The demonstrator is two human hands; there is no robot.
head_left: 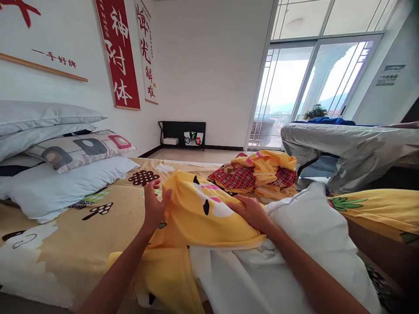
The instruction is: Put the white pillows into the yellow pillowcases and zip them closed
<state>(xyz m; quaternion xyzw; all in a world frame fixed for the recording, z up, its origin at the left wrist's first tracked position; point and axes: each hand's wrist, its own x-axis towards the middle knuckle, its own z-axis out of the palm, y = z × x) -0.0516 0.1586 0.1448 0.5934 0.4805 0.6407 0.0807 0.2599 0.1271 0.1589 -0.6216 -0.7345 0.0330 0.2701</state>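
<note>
A yellow pillowcase [188, 218] with a cartoon face in black, pink and white lies bunched in front of me, over part of a white pillow [307, 222]. At its left edge is my left hand [156, 207], thumb and fingers apart, the thumb against the cloth. My right hand [250, 212] rests on the right side of the case, fingers bent and gripping the fabric beside the printed face. The pillow bulges out to the right beneath my right forearm. A yellow flap of cloth [170, 274] hangs below, nearer to me.
Patterned tan bedding [121, 222] covers the bed. White pillows [75, 183] and a grey patterned pillow [85, 150] are stacked at left. Red plaid and yellow cloth [242, 176] lies heaped beyond my hands. A plastic-covered mattress [353, 139] stands at right, near yellow pineapple-print fabric [386, 207].
</note>
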